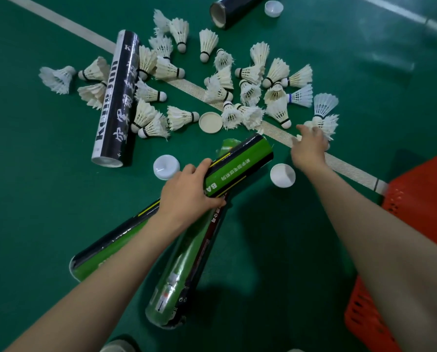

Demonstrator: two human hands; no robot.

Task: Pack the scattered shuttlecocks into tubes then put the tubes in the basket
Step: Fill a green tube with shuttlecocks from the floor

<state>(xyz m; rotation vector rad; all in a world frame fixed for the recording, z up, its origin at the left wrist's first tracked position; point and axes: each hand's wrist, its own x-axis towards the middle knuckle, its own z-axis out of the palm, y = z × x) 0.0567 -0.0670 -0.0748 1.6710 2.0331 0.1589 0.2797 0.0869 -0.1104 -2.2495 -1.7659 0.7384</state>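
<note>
Green floor fills the view, crossed by a white line that runs from upper left down to lower right. Farthest left, a few shuttlecocks lie on the near side of the line. Next to them a black tube lies flat, its far end resting on the line and its open end well to the near side. More shuttlecocks are scattered just right of it, on both sides of the line and across it.

On the near side of the line, the left hand grips a green tube round its middle, fingers and thumb wrapped over it, with the tube's open mouth aimed at the line. A second green tube lies under it, pointing away from the line. A white cap sits just left of the held tube and a beige lid lies between its mouth and the line.

Beyond the line, a dark tube lies with its mouth open and another cap beside it. A third cap sits near the line on the near side.

The right hand reaches across the line, fingers bent down onto a shuttlecock; it is unclear whether they have closed round it. A red basket stands at the line's right end.
</note>
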